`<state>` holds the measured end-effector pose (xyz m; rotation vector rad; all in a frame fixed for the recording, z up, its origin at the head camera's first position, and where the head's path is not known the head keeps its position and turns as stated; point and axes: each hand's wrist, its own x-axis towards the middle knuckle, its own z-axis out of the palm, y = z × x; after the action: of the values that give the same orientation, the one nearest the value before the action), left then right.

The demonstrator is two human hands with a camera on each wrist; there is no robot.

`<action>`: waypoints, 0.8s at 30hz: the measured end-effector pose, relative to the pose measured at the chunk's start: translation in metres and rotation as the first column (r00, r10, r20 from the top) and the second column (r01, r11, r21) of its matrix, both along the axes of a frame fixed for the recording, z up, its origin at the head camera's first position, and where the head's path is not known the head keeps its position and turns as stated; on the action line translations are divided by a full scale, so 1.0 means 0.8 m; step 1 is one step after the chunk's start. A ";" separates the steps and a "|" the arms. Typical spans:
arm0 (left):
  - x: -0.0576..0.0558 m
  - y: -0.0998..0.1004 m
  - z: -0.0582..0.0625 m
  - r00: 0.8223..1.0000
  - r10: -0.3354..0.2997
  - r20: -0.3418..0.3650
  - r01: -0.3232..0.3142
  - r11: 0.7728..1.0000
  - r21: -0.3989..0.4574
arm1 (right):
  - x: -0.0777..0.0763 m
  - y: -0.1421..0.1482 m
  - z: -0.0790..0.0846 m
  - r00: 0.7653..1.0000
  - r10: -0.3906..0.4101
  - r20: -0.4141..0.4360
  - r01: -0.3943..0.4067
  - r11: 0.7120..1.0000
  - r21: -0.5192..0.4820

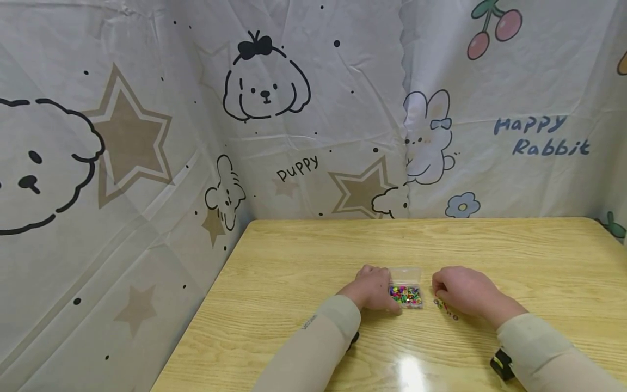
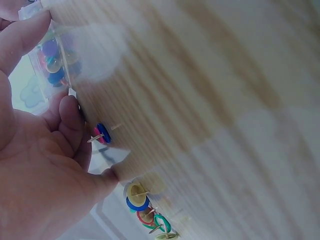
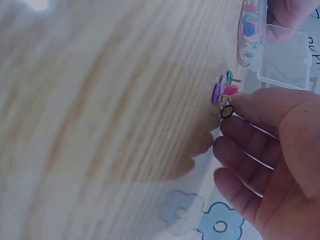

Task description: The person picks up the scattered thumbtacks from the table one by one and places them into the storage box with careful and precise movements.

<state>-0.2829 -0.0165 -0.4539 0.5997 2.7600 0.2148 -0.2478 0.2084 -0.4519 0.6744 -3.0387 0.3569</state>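
My left hand grips the left side of a small clear plastic box, thumb near its front edge. Many-coloured thumbtacks fill the box, and its clear lid is raised at the back. Just right of the box, my right hand is lowered to the tabletop, fingers bent over a few loose thumbtacks. In the right wrist view, thumb and forefinger close around a dark-rimmed thumbtack, beside pink and purple ones. Partly hidden fingertips blur the exact contact.
A light wood-grain table lies under both hands. White printed cloth hangs behind it and along the left side. A dark strap piece sits at the right wrist.
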 end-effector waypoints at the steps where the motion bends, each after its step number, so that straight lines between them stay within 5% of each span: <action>1: 0.000 0.000 0.000 1.000 0.000 0.000 0.000 1.000 -0.001 | 0.000 0.000 0.000 1.000 -0.002 -0.001 0.002 1.000 0.002; 24: 0.002 0.000 0.003 1.000 -0.001 -0.002 0.001 1.000 -0.013 | 0.005 -0.007 0.009 1.000 0.004 0.007 -0.004 1.000 -0.022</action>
<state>-0.2812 -0.0164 -0.4516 0.5979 2.7606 0.1966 -0.2440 0.2027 -0.4451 0.6793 -3.0364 0.3927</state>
